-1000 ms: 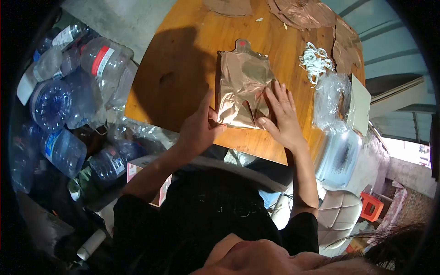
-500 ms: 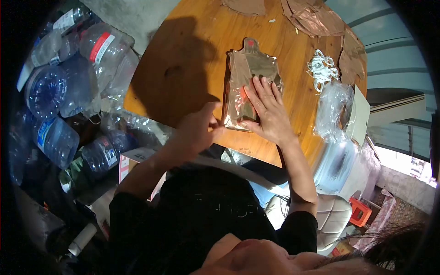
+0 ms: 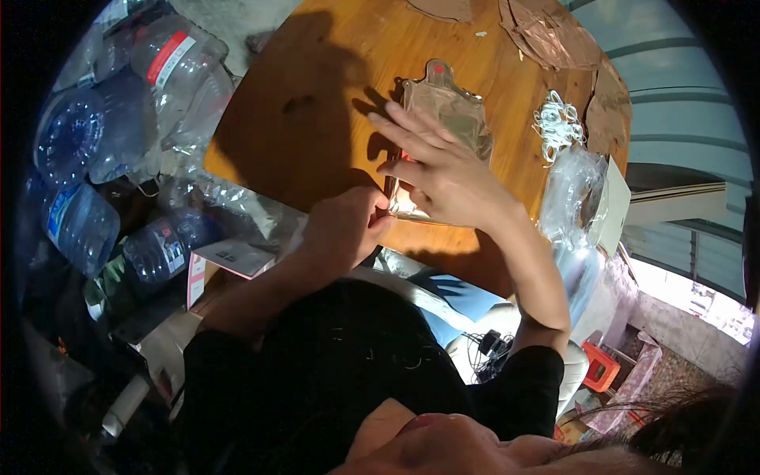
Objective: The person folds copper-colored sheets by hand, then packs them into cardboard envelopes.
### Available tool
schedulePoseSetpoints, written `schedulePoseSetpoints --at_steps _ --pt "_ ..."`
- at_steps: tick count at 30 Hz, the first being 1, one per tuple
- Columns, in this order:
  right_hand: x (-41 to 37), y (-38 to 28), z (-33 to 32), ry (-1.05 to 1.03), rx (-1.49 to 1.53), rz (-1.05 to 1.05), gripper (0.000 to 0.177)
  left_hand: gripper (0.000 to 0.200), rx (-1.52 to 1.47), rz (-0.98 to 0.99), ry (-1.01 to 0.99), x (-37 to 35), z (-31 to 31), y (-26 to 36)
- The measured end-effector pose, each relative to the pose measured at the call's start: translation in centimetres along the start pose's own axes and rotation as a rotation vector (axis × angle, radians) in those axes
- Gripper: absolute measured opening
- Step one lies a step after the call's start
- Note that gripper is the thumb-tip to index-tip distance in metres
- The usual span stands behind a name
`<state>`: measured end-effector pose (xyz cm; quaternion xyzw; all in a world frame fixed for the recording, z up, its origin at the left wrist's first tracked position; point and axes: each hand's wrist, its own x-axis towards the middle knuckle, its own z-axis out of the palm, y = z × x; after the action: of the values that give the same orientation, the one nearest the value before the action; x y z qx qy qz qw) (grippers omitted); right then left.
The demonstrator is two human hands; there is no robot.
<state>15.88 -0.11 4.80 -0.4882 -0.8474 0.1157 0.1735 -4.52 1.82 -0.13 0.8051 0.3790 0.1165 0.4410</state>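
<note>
A flat, shiny plastic-wrapped package [image 3: 453, 111] with a rounded tab and red dot at its far end lies on the wooden table [image 3: 427, 47]. At its near left corner my left hand [image 3: 348, 226] is closed, thumb and forefinger pinched on the package edge. My right hand [image 3: 443, 170] hovers over the near half of the package, fingers apart and pointing to the left, holding nothing. It hides much of the package's near half.
White string [image 3: 558, 123] lies bundled at the right, near clear plastic bags [image 3: 571, 190] and a white card [image 3: 611, 207]. Brown wrappings [image 3: 550, 32] lie along the far right edge. Several large empty bottles [image 3: 83, 229] crowd the left, beside an open box [image 3: 229, 257].
My right hand has lifted off the package and swung left across it. My left hand has moved slightly right, onto the corner. The view has shifted a little.
</note>
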Motion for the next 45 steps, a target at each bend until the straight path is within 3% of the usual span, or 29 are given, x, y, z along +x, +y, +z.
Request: schedulePoseSetpoints --at_steps 4,6,16,22,24,28,34,39,41,44,45 --pt "1.7 1.3 0.9 -0.088 0.027 -0.088 0.011 0.016 0.001 0.043 0.070 -0.5 0.6 -0.3" --pt "2.1 1.7 1.2 -0.112 0.037 -0.092 0.012 0.012 0.072 0.146 0.140 -0.6 1.0 -0.6" --pt "2.1 2.1 1.6 -0.138 0.131 -0.073 0.011 0.010 0.048 0.291 0.175 -0.7 1.2 -0.9" --pt "1.6 1.6 1.7 -0.111 0.104 -0.083 0.009 0.015 0.037 0.277 0.098 -0.5 0.3 -0.7" --pt "1.4 1.3 1.5 -0.101 0.106 -0.075 0.009 0.014 -0.121 0.186 0.054 0.1 -0.4 -0.1" --pt "1.0 1.4 1.4 -0.080 0.122 -0.081 0.009 0.012 -0.026 0.253 -0.093 0.0 -0.6 -0.4" --pt "0.9 1.4 1.5 -0.107 0.128 -0.086 0.010 0.010 0.101 0.387 0.091 -0.7 1.2 -1.1" --pt "0.7 0.7 0.8 -0.089 0.120 -0.067 0.009 0.014 0.116 0.395 0.090 -0.7 1.2 -1.1" --pt "-0.1 0.1 0.2 -0.056 0.093 -0.047 0.015 0.016 0.122 0.399 0.072 -0.8 0.8 -1.0" --pt "-4.4 0.3 -0.7 0.157 -0.021 0.231 0.052 0.027 0.003 0.307 -0.036 -0.9 -0.9 -0.2" --pt "-5.9 0.3 -0.6 0.151 -0.020 0.231 0.052 0.034 0.097 0.373 0.012 -1.0 -1.4 0.1"
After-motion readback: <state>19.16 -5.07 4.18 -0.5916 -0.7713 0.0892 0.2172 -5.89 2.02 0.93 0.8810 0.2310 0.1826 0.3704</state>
